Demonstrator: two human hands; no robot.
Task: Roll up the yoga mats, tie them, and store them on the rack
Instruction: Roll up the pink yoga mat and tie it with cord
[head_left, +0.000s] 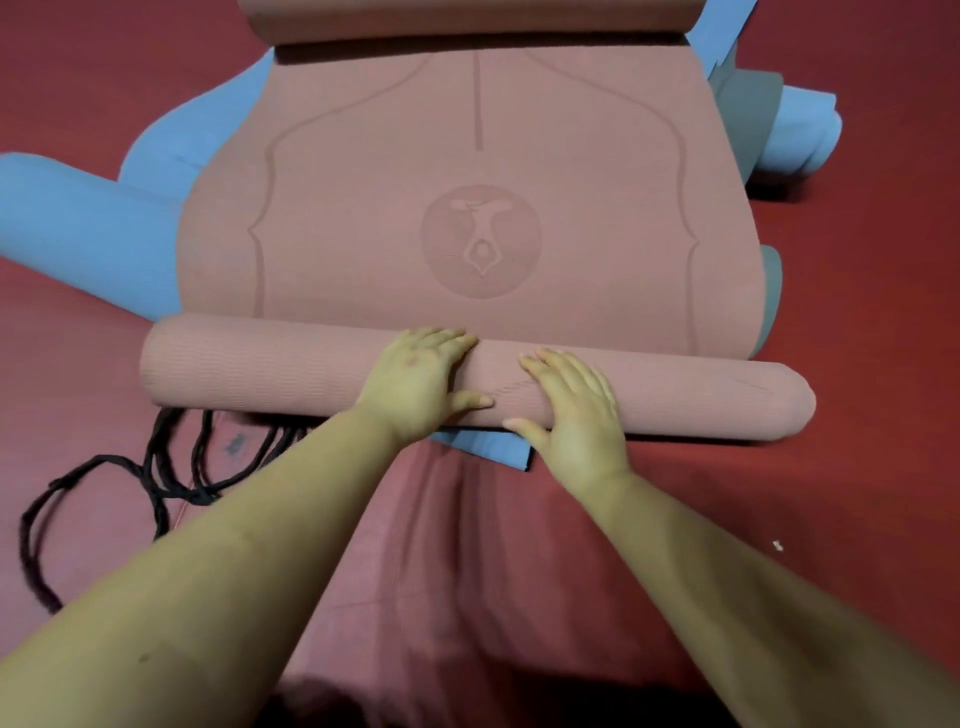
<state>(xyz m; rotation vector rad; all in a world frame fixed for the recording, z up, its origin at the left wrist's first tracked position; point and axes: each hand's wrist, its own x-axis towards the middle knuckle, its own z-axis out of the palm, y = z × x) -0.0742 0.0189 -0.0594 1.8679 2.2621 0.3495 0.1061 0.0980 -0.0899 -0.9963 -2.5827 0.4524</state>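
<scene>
A dusty-pink yoga mat (467, 171) lies spread out ahead of me, with an embossed round emblem in its middle. Its near end is wound into a roll (249, 364) lying crosswise. My left hand (421, 379) presses flat on the roll's middle, fingers straight. My right hand (576, 410) presses flat beside it, thumb down at the roll's near side. Black cord (156, 467) lies in loops on the floor, near left of the roll, partly tucked under it.
Blue mats lie under the pink one: one (78, 228) sticks out left, a rolled end (800, 130) shows far right, a corner (493, 449) peeks out below the roll. Another pink roll (467, 18) lies at the far end. Red carpet (857, 312) covers the floor.
</scene>
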